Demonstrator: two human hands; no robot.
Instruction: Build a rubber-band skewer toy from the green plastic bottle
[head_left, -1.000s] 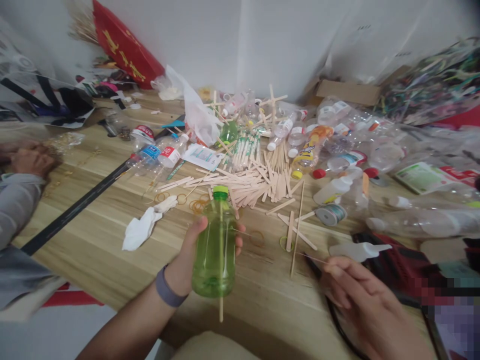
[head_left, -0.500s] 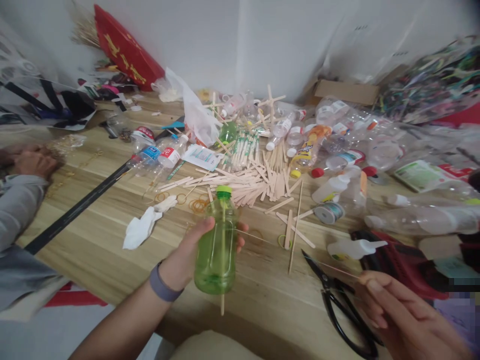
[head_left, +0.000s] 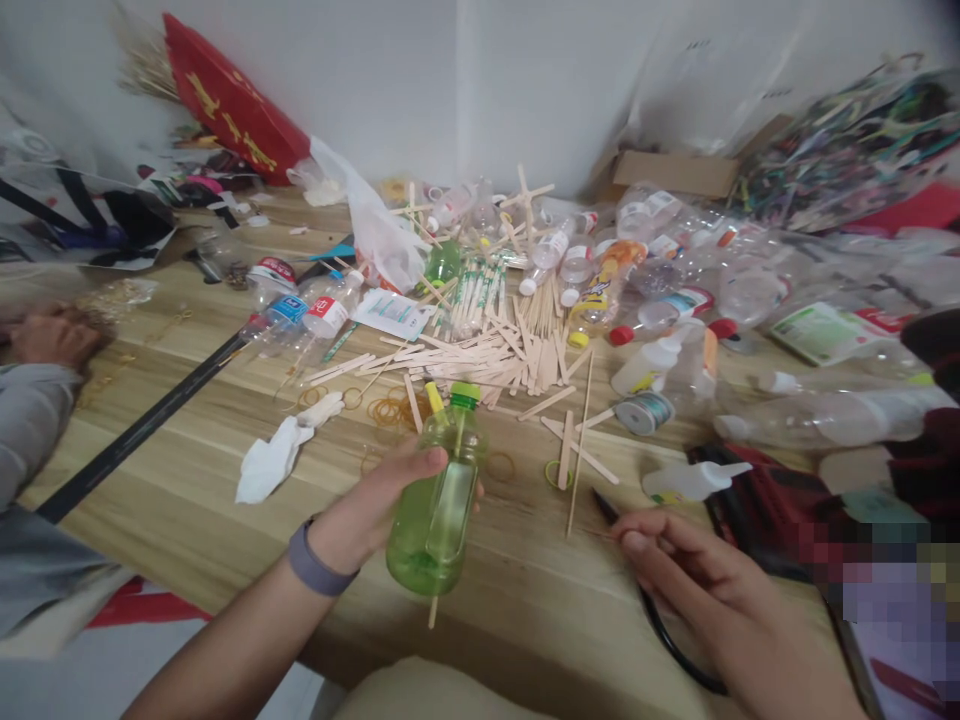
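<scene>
My left hand [head_left: 405, 475] is wrapped round a clear green plastic bottle [head_left: 427, 530] with a green cap, tilted slightly. A thin wooden stick [head_left: 433, 612] runs along the bottle and pokes out below its base. To the right, my right hand [head_left: 697, 580] has thumb and forefinger pinched on a thin strand, of which only a short bit shows; its kind cannot be made out. Beneath that hand lies a pair of black-handled scissors [head_left: 660, 625], largely covered. Close by are a thin stick [head_left: 579, 450], flat wooden craft sticks [head_left: 565, 450] and a small green band [head_left: 553, 474].
Craft sticks [head_left: 517, 350] are heaped mid-table, with rubber bands [head_left: 394, 408] and crumpled tissue [head_left: 274, 460] nearer. Plastic bottles [head_left: 817, 415] crowd the right, beside a glue bottle [head_left: 694, 482] and wire spool [head_left: 645, 411]. Another person's hand [head_left: 56, 335] rests at far left.
My right hand has moved left, nearer the bottle and over the scissors. The strand that stretched from bottle to hand is now barely visible. The bottle has tilted slightly.
</scene>
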